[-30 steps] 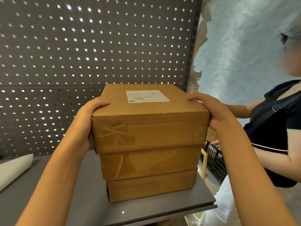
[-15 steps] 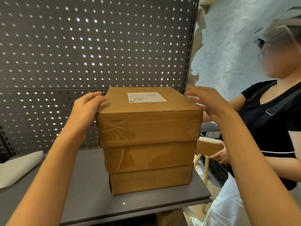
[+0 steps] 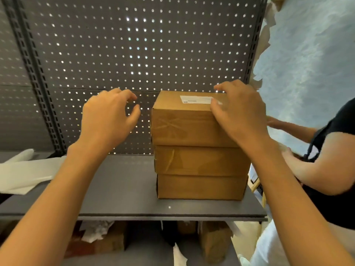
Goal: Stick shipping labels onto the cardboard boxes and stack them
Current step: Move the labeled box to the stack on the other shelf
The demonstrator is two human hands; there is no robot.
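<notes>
Three brown cardboard boxes stand stacked on the grey shelf (image 3: 123,189), toward its right end. The top box (image 3: 182,125) carries a white shipping label (image 3: 196,99) on its upper face; below it sit the middle box (image 3: 199,160) and the bottom box (image 3: 199,187). My left hand (image 3: 107,116) hovers to the left of the stack, apart from it, fingers loosely curled and holding nothing. My right hand (image 3: 238,112) is raised in front of the top box's right corner, fingers spread and relaxed, covering part of the label.
A perforated dark back panel (image 3: 134,54) rises behind the shelf. White paper sheets (image 3: 25,169) lie at the shelf's left end. Another person in a dark top (image 3: 330,160) stands close on the right, arms out. Boxes and crumpled paper sit below the shelf.
Both my hands have come off the sides of the top box and drawn back toward me. The view has shifted, so the stack now sits further right and lower.
</notes>
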